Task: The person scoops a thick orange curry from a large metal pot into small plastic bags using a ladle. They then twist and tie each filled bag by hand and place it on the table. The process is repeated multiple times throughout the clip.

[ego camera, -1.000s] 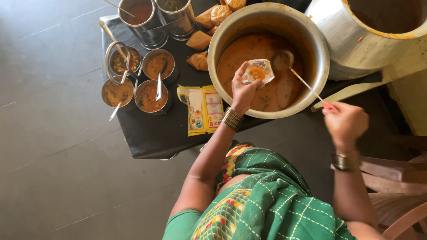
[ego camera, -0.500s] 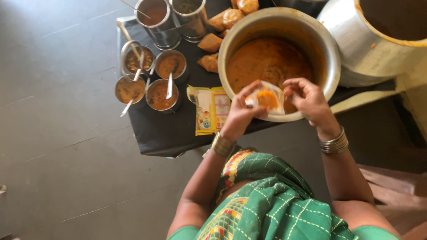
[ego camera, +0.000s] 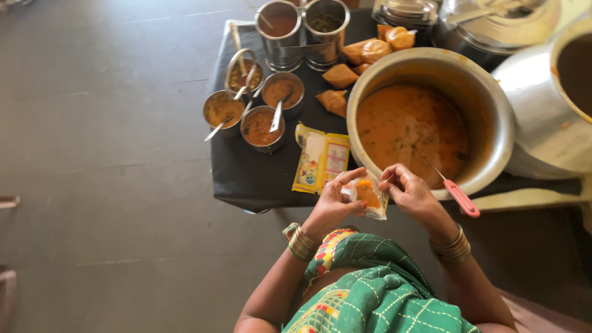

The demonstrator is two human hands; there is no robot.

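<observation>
Both hands, left [ego camera: 333,206] and right [ego camera: 410,194], pinch the top of a small clear pouch [ego camera: 369,196] of orange curry, held upright just off the pot [ego camera: 493,123] rim, ladle [ego camera: 453,191] parked in the pot.

Both forearms rise from the bottom edge toward twelve o'clock, bent at the elbows and converging. The left hand [ego camera: 333,206] sits at about eleven o'clock of the torso, thumb and fingers curled inward in a pinch. The right hand [ego camera: 410,194] — at about one o'clock — mirrors it, fingertips pinched and nearly meeting the left's. Stacked bangles ring each wrist — both wrists slightly flexed.
</observation>
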